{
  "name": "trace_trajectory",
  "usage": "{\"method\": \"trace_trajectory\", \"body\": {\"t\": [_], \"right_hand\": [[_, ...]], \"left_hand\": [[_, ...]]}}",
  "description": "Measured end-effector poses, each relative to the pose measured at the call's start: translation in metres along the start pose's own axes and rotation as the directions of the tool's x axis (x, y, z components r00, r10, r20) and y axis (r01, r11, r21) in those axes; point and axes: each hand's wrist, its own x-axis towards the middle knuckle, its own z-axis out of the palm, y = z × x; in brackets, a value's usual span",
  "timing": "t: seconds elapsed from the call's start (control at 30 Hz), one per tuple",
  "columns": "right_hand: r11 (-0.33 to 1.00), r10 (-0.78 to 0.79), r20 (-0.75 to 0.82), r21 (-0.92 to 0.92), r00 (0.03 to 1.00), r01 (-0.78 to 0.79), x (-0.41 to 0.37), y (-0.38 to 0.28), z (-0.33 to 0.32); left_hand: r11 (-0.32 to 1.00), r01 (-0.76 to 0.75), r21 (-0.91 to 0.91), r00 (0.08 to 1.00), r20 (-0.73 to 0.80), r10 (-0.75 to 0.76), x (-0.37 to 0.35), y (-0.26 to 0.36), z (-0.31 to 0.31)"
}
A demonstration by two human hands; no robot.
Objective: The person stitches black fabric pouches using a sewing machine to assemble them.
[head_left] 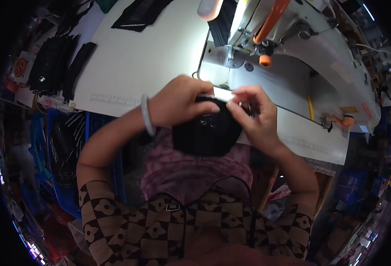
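Note:
A black fabric piece [206, 133] hangs over the front edge of the table, with a white strip [223, 94] along its upper edge. My left hand [187, 101] is closed on the black fabric near the strip's left end, thumb on the near side. At the strip's right end, my right hand [255, 108] pinches it between thumb and fingers. Both hands are just in front of the needle area of a sewing machine [293, 40]. The fingertips of my left hand are partly hidden behind the fabric.
Black fabric pieces [141, 14] lie at the back of the white table [133, 57], and more black strips [54, 64] are stacked at the left. A yellow stick [310, 107] lies by the machine bed. A blue bin [56, 177] with black material stands below left.

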Motion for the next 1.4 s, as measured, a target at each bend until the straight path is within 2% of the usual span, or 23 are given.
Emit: {"method": "trace_trajectory", "body": {"t": [0.03,0.07,0.1,0.13,0.23,0.27,0.37,0.4,0.5,0.67,0.77,0.9,1.17,1.33,1.4], "right_hand": [[0.956,-0.177,0.042,-0.229,0.983,0.182,0.018,0.005,-0.007],[0.83,-0.333,0.119,-0.433,0.935,0.351,0.033,0.01,-0.016],[0.634,-0.453,0.228,-0.598,0.862,0.491,0.042,0.015,-0.021],[0.63,-0.455,0.229,-0.6,0.86,0.493,0.046,0.018,-0.026],[0.441,-0.361,0.507,-0.647,0.783,0.622,0.055,0.029,-0.037],[0.442,-0.359,0.505,-0.649,0.785,0.619,0.056,0.03,-0.038],[0.418,-0.369,0.512,-0.655,0.776,0.63,0.055,0.034,-0.036],[0.424,-0.367,0.506,-0.656,0.78,0.625,0.057,0.034,-0.037],[0.51,-0.317,0.519,-0.612,0.793,0.604,0.06,0.029,-0.041],[0.435,-0.371,0.49,-0.659,0.789,0.614,0.07,0.037,-0.059],[0.236,-0.358,0.573,-0.708,0.737,0.665,0.073,0.031,-0.06],[0.141,-0.317,0.575,-0.758,0.754,0.637,0.082,0.036,-0.062],[0.138,-0.226,0.53,-0.813,0.817,0.565,0.084,0.037,-0.064],[0.182,-0.283,0.523,-0.794,0.804,0.58,0.086,0.038,-0.064],[0.227,-0.284,0.532,-0.771,0.797,0.595,0.084,0.038,-0.066]], "left_hand": [[1.0,-0.005,0.004,1.0,-0.006,0.005,0.016,-0.009,-0.008],[0.998,-0.021,0.058,0.999,-0.022,0.022,0.033,-0.019,-0.012],[0.993,-0.036,0.109,0.999,-0.037,0.04,0.045,-0.029,-0.015],[0.993,-0.039,0.111,0.998,-0.04,0.043,0.054,-0.04,-0.015],[0.931,-0.156,0.331,0.976,-0.095,0.198,0.072,-0.071,-0.012],[0.931,-0.159,0.329,0.976,-0.092,0.199,0.073,-0.062,-0.014],[0.794,-0.076,0.603,0.896,-0.308,0.32,0.054,-0.026,-0.011],[0.795,-0.079,0.602,0.899,-0.301,0.318,0.05,-0.028,-0.003],[0.87,-0.347,0.35,0.907,-0.11,0.406,0.037,-0.043,0.025],[0.892,-0.28,0.354,0.944,-0.066,0.323,0.034,-0.04,0.026],[0.876,-0.294,0.382,0.934,-0.079,0.348,0.037,-0.043,0.025],[0.878,-0.283,0.385,0.934,-0.098,0.344,0.048,-0.047,0.018],[0.89,-0.275,0.364,0.934,-0.119,0.337,0.059,-0.051,0.015],[0.905,-0.246,0.347,0.941,-0.139,0.309,0.059,-0.049,0.016],[0.892,-0.292,0.346,0.929,-0.121,0.35,0.057,-0.055,0.016]]}}
